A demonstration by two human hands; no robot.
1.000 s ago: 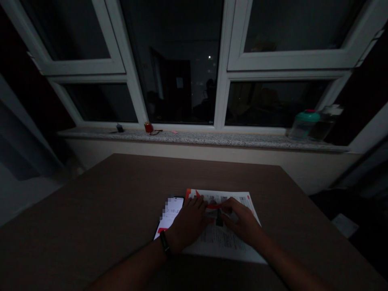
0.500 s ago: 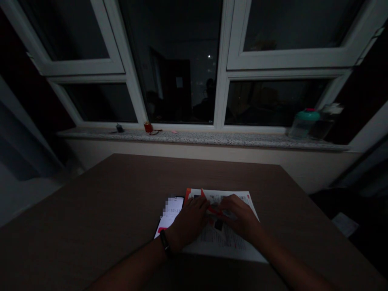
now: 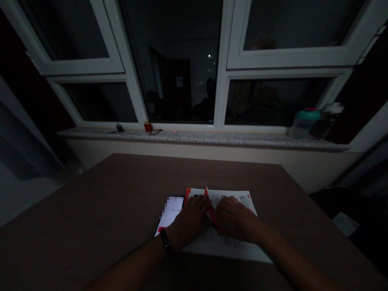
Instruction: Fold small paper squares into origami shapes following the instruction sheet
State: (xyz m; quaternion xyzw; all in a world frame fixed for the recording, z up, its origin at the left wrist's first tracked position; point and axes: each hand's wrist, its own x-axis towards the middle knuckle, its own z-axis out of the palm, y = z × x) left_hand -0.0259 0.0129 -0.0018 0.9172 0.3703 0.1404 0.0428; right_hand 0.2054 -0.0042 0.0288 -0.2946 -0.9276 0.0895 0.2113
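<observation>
A printed sheet or booklet [image 3: 230, 246] with an orange corner lies on the brown table [image 3: 145, 173]. Over its left part is my left hand [image 3: 195, 214], fingers bent, touching a folded red-edged paper [image 3: 212, 212]. My right hand [image 3: 235, 216] is closed on the right side of that folded paper, which stands up between the two hands. The fingertips of both hands are partly hidden in the dim light. A lit phone [image 3: 171, 214] lies just left of my left hand. A dark band is around my left wrist.
Beyond the table, a stone windowsill [image 3: 194, 138] holds a small red item [image 3: 148, 127], a small dark item [image 3: 119, 127] and a jug with a green lid [image 3: 305, 123]. Dark windows rise above it. At the right lies a pale sheet [image 3: 345, 223].
My right hand has turned and its fingers have curled in more. The folded red-edged paper now stands more upright, its tip slightly further right. My left hand has barely moved.
</observation>
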